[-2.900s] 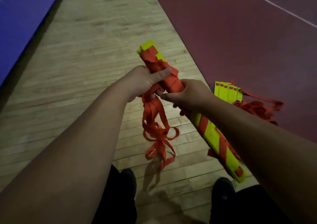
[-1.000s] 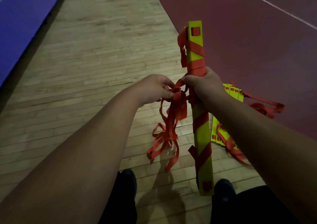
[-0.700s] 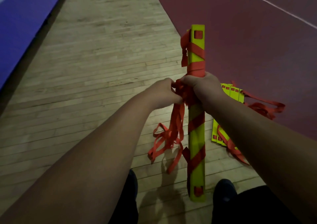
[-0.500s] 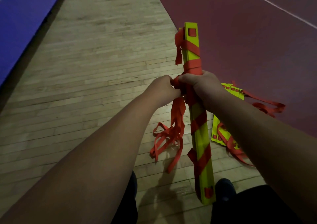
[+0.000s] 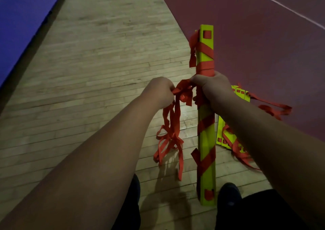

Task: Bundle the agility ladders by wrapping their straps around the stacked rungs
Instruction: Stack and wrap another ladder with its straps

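Observation:
A stack of yellow-green ladder rungs stands nearly upright in front of me, with orange-red strap wound around it in diagonal bands. My right hand grips the stack at its middle. My left hand pinches a bunch of loose orange-red straps just left of the stack; their tangled ends hang down toward the floor. A second ladder lies on the floor behind my right arm, its rungs partly hidden and its straps spread to the right.
I stand on a pale wooden floor that meets a dark red court surface with a white line. A blue mat runs along the far left. My dark shoes are at the bottom.
The rung stack swung from a tilted, near-horizontal hold to nearly upright. My left hand drew the loose straps slightly away to the left of the stack.

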Available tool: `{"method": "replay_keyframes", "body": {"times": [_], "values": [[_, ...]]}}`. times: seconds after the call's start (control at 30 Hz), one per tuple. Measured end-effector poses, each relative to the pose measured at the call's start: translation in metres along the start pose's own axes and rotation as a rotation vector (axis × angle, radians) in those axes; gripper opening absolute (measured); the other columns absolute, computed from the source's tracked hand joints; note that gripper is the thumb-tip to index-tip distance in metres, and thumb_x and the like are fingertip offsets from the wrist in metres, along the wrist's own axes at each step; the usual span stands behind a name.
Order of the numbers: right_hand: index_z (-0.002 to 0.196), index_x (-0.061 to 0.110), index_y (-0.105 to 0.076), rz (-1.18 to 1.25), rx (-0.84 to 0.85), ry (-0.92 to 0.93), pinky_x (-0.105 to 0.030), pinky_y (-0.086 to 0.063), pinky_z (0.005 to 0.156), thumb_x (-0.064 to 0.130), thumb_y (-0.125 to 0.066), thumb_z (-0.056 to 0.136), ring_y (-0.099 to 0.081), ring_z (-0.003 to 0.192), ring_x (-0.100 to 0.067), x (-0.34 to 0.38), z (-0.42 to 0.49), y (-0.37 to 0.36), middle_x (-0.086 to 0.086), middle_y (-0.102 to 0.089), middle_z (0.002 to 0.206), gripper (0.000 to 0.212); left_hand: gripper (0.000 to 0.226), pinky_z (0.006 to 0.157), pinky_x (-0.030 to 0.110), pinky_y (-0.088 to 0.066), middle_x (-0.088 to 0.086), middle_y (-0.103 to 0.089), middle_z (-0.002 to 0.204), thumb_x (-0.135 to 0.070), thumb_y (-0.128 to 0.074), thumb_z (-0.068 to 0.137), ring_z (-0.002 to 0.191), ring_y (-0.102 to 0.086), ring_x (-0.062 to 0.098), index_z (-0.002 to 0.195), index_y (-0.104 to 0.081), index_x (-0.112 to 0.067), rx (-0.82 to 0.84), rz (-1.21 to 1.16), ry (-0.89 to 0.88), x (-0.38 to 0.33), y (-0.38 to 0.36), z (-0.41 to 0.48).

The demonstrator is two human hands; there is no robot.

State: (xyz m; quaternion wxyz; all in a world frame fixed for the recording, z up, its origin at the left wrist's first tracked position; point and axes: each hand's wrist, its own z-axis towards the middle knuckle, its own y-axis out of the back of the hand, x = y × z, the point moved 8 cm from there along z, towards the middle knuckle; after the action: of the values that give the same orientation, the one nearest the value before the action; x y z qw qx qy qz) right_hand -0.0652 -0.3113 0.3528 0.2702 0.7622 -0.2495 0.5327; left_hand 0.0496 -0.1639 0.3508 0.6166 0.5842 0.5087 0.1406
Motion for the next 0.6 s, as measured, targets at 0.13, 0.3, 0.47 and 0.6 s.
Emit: {"method": "replay_keyframes", "body": {"times": [0.13,0.3,0.47,0.6], "values": [[0.106,0.006,-0.066,-0.023,-0.153,0.015,-0.055,-0.063,0.049,0.013,-0.081,0.08,-0.071,0.058,-0.033,-0.008,0.009,0.02,-0.017,-0.072,0.082,0.03,0.028,0.083,0.04,-0.065,0.002,-0.077,0.099,-0.011,-0.062,0.094,0.093,-0.073,0.022,0.104,-0.085,-0.021,0.033,0.107,0.126,0.026,0.004,0.005],[0.099,0.018,-0.06,-0.108,-0.248,0.051,-0.042,-0.062,0.047,0.022,-0.083,0.079,-0.068,0.054,-0.028,-0.012,0.009,0.031,-0.013,-0.073,0.083,0.031,0.008,0.055,0.034,-0.044,0.005,-0.067,0.087,-0.021,-0.072,0.091,0.072,-0.062,0.022,0.09,-0.071,-0.014,-0.01,0.286,0.312,0.056,0.012,0.009],[0.102,0.024,-0.058,-0.143,-0.321,0.062,-0.032,-0.057,0.048,0.024,-0.078,0.078,-0.075,0.067,-0.028,-0.018,0.01,0.036,-0.006,-0.072,0.092,0.031,0.011,0.072,0.042,-0.047,0.009,-0.059,0.096,-0.022,-0.064,0.098,0.078,-0.057,0.028,0.105,-0.063,-0.014,0.11,0.423,0.459,0.072,0.009,-0.001],[0.104,0.019,-0.059,-0.118,-0.316,0.02,-0.038,-0.062,0.048,0.022,-0.077,0.079,-0.076,0.059,-0.03,-0.019,0.012,0.038,-0.01,-0.074,0.093,0.032,0.035,0.081,0.041,-0.053,0.012,-0.064,0.108,-0.02,-0.064,0.103,0.089,-0.064,0.029,0.134,-0.067,-0.005,0.317,0.498,0.392,0.071,-0.008,-0.006]]}}
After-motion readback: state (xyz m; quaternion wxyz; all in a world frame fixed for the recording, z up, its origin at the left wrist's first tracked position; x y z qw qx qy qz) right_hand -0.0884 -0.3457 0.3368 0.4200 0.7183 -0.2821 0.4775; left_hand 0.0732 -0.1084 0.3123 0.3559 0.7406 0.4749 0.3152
